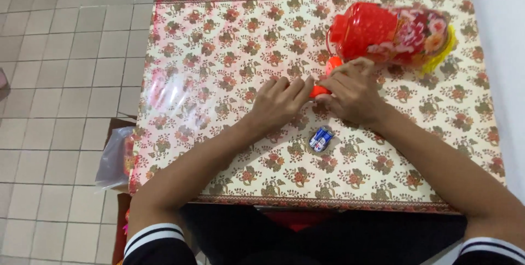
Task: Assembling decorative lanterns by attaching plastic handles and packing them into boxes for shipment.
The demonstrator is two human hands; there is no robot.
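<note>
Both hands (281,100) (353,93) pinch an orange piece (328,76) (batteries (320,139) nearby).

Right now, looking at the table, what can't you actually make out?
- Head view: the small orange object is mostly covered by the left hand and right hand; its kind is unclear.
- The small blue pack is too small to identify.
- The clear bag is partly hidden by the table edge.

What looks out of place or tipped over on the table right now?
The red-lidded jar lies on its side behind the right hand. A small blue battery pack sits loose near the wrists. Both hands, the left hand included, pinch a small orange piece.
</note>
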